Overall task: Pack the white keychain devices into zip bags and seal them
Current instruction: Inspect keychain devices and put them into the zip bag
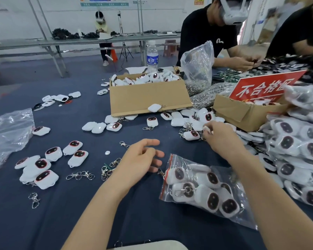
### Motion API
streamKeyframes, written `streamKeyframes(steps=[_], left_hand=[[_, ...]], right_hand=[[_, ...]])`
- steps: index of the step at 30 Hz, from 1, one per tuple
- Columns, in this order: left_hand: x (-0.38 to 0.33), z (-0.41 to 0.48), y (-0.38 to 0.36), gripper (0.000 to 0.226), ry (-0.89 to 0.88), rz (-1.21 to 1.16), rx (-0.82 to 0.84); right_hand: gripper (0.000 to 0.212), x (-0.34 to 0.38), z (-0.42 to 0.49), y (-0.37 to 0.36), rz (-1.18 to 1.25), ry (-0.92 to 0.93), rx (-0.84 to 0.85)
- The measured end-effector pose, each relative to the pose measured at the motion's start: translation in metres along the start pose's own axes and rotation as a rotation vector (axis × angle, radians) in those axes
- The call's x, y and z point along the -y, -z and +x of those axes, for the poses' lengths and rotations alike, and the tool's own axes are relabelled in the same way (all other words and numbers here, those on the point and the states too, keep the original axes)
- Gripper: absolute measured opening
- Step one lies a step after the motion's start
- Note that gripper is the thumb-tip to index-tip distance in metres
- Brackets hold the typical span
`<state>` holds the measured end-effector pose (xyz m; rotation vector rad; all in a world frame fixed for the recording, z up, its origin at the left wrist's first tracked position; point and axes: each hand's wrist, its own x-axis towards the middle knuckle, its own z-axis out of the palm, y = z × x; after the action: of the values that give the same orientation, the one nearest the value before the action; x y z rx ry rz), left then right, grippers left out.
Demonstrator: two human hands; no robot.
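White rounded keychain device (206,128) pinched in right grip (222,138), loose white devices (192,135) around it, brown cardboard box (242,112) just beyond. Left grip (143,157) slack, fingers relaxed, holding nothing; clear red-zip plastic bag (206,192) stuffed with devices just right of it, flat on dark blue tabletop (79,222).

Both arms are being shown bare: the left forearm (105,204) and the right forearm (271,195) are being left uncovered up to the left grip (143,157) and the right grip (222,138). A pale cream strip (152,245) is being glimpsed at the bottom edge; whether it is clothing cannot be told.
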<state>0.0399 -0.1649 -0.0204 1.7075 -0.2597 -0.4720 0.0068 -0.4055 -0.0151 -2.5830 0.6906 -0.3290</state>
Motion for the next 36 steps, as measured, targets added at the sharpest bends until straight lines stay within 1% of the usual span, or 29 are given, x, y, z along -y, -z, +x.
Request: streamKeyframes(steps=[1, 2, 3, 4, 5, 6, 8, 11, 14, 16, 18, 21, 23, 30, 34, 36], left_hand=[[-0.002, -0.001, -0.001, 0.027, -0.017, -0.022, -0.002], [-0.004, -0.002, -0.003, 0.025, -0.034, -0.047, -0.003], [-0.006, -0.003, -0.005, 0.022, -0.05, -0.076, 0.0], [-0.009, -0.005, -0.008, 0.02, -0.066, -0.113, 0.008], [-0.011, -0.007, -0.011, 0.019, -0.082, -0.154, 0.021], [-0.014, -0.009, -0.013, 0.02, -0.104, -0.189, 0.031], [-0.017, -0.011, -0.016, 0.02, -0.178, -0.201, 0.024], [-0.019, -0.012, -0.013, 0.017, -0.254, -0.197, -0.024], [-0.018, -0.012, -0.008, 0.016, -0.294, -0.179, -0.034], [-0.016, -0.012, -0.007, 0.015, -0.326, -0.14, -0.031], [-0.013, -0.011, -0.006, 0.015, -0.324, -0.114, -0.024], [-0.009, -0.009, -0.005, 0.01, -0.317, -0.064, -0.015], [-0.007, -0.008, -0.006, 0.008, -0.32, -0.039, -0.003], [-0.007, -0.008, -0.006, 0.008, -0.326, -0.04, 0.022], [-0.008, -0.007, -0.007, 0.01, -0.337, -0.049, 0.032], [-0.007, -0.008, -0.007, 0.01, -0.358, -0.05, 0.034]], right_hand=[[0.025, 0.004, -0.006, 0.003, 0.267, -0.042, -0.031], [0.021, 0.011, -0.015, 0.005, 0.605, -0.086, -0.011], [0.021, 0.02, -0.025, 0.006, 0.96, -0.117, 0.051], [0.022, 0.027, -0.036, 0.005, 1.233, -0.132, 0.116], [0.024, 0.033, -0.046, 0.002, 1.39, -0.13, 0.17], [0.026, 0.04, -0.056, -0.001, 1.455, -0.122, 0.21], [0.033, 0.051, -0.071, -0.011, 1.452, -0.118, 0.231], [0.028, 0.063, -0.079, -0.018, 1.428, -0.104, 0.216], [0.014, 0.066, -0.078, -0.016, 1.243, 0.006, 0.174], [0.015, 0.066, -0.078, -0.015, 1.163, 0.066, 0.17], [0.016, 0.063, -0.078, -0.015, 1.126, 0.1, 0.199], [0.011, 0.059, -0.078, -0.017, 1.167, 0.105, 0.235], [0.009, 0.057, -0.076, -0.017, 1.189, 0.095, 0.228], [0.013, 0.053, -0.073, -0.019, 1.195, 0.092, 0.234], [0.011, 0.054, -0.073, -0.02, 1.219, 0.068, 0.211], [0.008, 0.056, -0.073, -0.02, 1.221, 0.063, 0.174]])
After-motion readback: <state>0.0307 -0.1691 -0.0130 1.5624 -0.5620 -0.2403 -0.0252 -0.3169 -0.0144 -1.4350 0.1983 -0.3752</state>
